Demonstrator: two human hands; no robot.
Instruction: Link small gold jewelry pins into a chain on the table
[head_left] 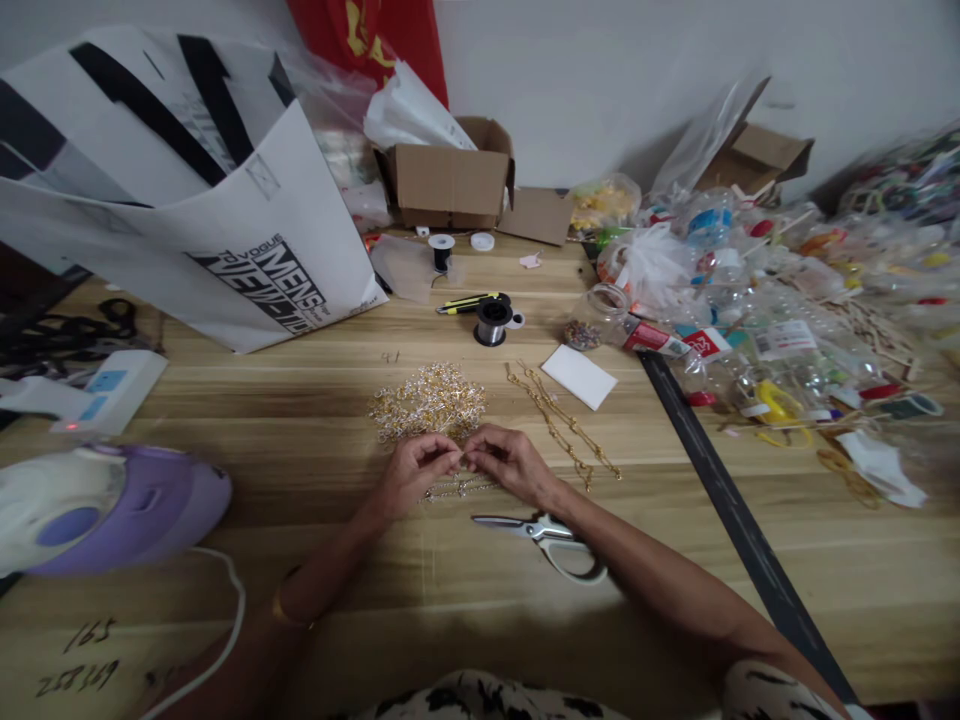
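My left hand (415, 473) and my right hand (511, 462) meet fingertip to fingertip over the wooden table (300, 440), both pinched on a small gold-and-pearl piece (463, 461) too small to make out clearly. Just beyond them lies a heap of gold and pearl beaded pieces (429, 400). A short beaded strand (459, 488) rests on the table under my hands. Two gold chains (559, 420) stretch to the right of the heap. White-handled scissors (544, 535) lie beside my right wrist.
A purple iron (105, 510) and a power strip (109, 390) sit at left, a large printed bag (195, 190) behind them. A wire spool (491, 322), yellow cutter (469, 302), cardboard box (450, 180), white pad (579, 376), black ruler (739, 520) and cluttered bottles (780, 310) fill the right.
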